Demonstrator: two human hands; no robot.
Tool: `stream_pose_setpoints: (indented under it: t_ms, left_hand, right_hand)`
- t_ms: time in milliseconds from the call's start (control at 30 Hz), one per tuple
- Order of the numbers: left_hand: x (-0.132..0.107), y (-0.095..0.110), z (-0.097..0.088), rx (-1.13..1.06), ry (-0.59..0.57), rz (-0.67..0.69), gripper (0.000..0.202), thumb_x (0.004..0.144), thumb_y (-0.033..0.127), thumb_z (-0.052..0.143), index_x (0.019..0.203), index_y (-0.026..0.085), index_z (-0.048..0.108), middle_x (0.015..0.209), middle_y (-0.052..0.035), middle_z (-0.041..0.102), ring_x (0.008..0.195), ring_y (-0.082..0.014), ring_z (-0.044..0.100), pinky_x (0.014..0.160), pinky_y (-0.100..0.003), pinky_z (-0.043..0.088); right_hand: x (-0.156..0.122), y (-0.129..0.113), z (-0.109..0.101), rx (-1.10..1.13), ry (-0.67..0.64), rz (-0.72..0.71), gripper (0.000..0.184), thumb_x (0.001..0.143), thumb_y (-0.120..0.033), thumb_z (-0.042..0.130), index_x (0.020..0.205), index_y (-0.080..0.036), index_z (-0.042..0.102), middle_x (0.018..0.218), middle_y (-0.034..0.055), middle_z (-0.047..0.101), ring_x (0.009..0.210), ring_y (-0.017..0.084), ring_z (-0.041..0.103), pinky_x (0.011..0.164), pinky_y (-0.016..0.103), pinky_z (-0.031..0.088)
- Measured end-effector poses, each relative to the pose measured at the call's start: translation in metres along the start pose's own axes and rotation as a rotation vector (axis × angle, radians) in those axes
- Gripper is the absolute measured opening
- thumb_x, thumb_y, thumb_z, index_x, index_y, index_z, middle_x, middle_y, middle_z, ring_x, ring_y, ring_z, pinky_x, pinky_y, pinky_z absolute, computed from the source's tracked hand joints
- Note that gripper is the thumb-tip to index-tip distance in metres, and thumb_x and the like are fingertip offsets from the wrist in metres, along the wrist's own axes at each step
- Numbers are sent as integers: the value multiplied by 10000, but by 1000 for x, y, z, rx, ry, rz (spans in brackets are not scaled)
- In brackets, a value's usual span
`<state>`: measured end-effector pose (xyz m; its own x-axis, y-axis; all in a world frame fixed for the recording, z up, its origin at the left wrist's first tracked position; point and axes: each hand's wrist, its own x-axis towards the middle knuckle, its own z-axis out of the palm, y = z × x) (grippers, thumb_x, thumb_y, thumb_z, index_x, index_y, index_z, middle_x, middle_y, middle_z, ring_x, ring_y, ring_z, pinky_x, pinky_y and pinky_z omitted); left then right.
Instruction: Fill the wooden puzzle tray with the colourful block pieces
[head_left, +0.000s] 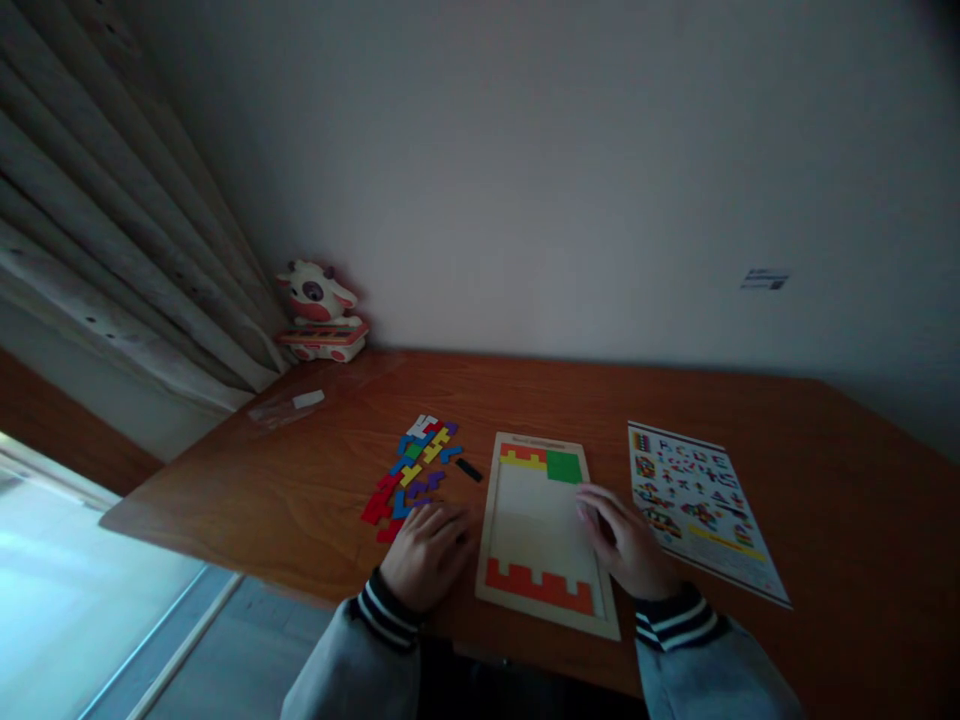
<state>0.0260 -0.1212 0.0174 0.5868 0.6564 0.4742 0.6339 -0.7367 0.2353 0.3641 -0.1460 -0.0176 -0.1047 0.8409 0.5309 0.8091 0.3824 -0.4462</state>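
A pale wooden puzzle tray (541, 537) lies on the brown desk before me. It holds orange pieces along its near edge and orange, yellow and a green piece (563, 467) at its far end. My right hand (622, 545) rests on the tray's right rim, fingers stretched flat. My left hand (429, 551) lies flat on the desk left of the tray, touching the near end of a pile of several coloured puzzle pieces (415, 468). A single black piece (469, 469) lies between the pile and the tray.
A printed pattern sheet (697, 505) lies right of the tray. A cow-shaped toy (320, 312) stands at the back left by the wall. A clear plastic bag (289, 406) lies near the curtain (112, 230). The desk's left edge drops to the floor.
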Motion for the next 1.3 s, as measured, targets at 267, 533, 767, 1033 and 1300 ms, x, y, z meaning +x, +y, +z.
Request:
stream_pose_setpoints:
  t_ms: [267, 533, 767, 1033, 1300]
  left_hand:
    - [-23, -35, -1, 85, 62, -158, 399, 880, 398, 631, 1232, 211, 619, 1243, -113, 650, 1130, -285, 605, 958, -493, 524]
    - [-12, -68, -10, 180, 111, -283, 289, 986, 265, 430, 1134, 219, 675, 1118, -82, 707, 996, -226, 664, 907, -411, 555]
    - [6, -111, -16, 227, -143, -119, 303, 960, 233, 429, 1103, 198, 694, 1061, -92, 740, 934, -228, 703, 857, -365, 580]
    - [6, -116, -14, 176, -144, -77, 305, 961, 229, 413, 1097, 239, 686, 988, -64, 744, 860, -181, 701, 821, -298, 580]
    - [12, -117, -12, 85, -170, 29, 314, 952, 184, 407, 1136, 243, 654, 1068, -50, 726, 914, -185, 698, 830, -298, 581]
  right_hand:
    - [-47, -10, -14, -11, 64, 156, 289, 933, -426, 505, 1138, -261, 623, 1217, 82, 644, 1119, 279, 613, 962, 487, 502]
    - [-49, -9, -15, 17, 91, 199, 306, 922, -463, 508, 1118, -263, 630, 1203, 87, 637, 1100, 285, 612, 958, 494, 499]
    - [-47, -13, -18, 30, 102, 235, 299, 920, -459, 514, 1107, -260, 636, 1195, 87, 636, 1104, 289, 608, 948, 499, 505]
    - [-49, -11, -16, 47, 112, 238, 290, 918, -444, 521, 1100, -255, 645, 1191, 90, 635, 1107, 290, 605, 938, 494, 518]
    - [-51, -10, -17, 62, 114, 224, 258, 926, -405, 525, 1109, -259, 634, 1201, 96, 616, 1109, 282, 588, 926, 502, 524]
